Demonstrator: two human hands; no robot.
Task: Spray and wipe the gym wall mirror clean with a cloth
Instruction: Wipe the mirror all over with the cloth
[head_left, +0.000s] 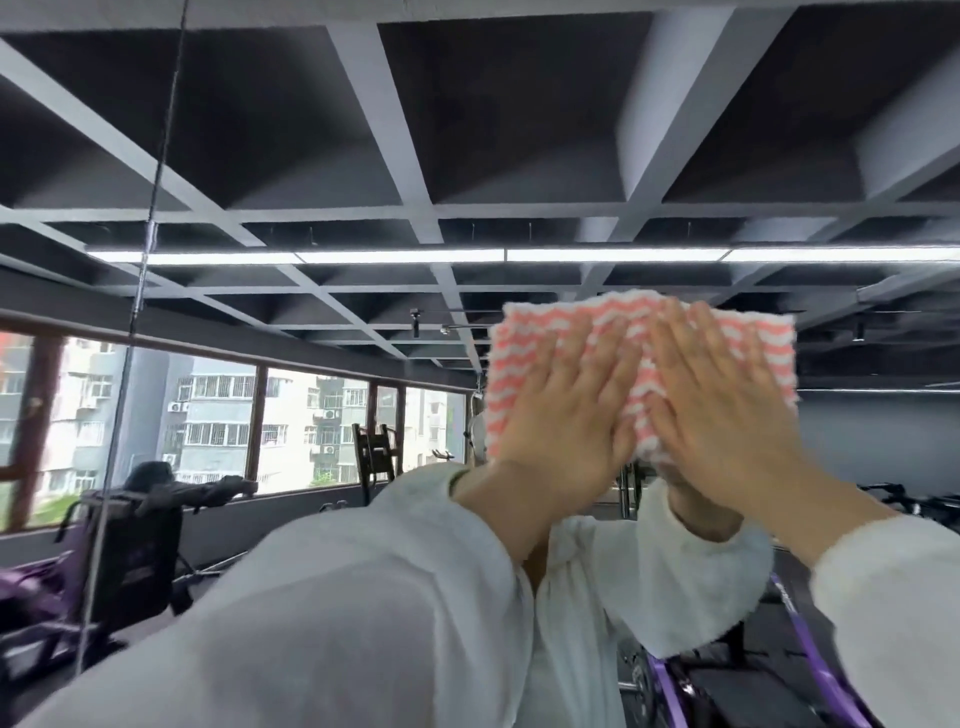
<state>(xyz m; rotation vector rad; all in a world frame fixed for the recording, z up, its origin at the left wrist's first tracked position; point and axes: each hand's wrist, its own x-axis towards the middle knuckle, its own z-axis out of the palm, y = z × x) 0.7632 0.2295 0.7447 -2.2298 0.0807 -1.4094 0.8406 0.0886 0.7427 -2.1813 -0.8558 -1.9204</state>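
Because the mirror (311, 156) needs even pressure, I press my left hand (566, 410) and right hand (727, 415), fingers flat, side by side on the cloth (769, 353) overhead.

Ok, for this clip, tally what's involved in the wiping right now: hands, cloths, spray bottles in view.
Hands pressed flat on the cloth: 2, left hand and right hand
Pink-and-white cloth on the mirror: 1
Spray bottles in view: 0
Total: 3
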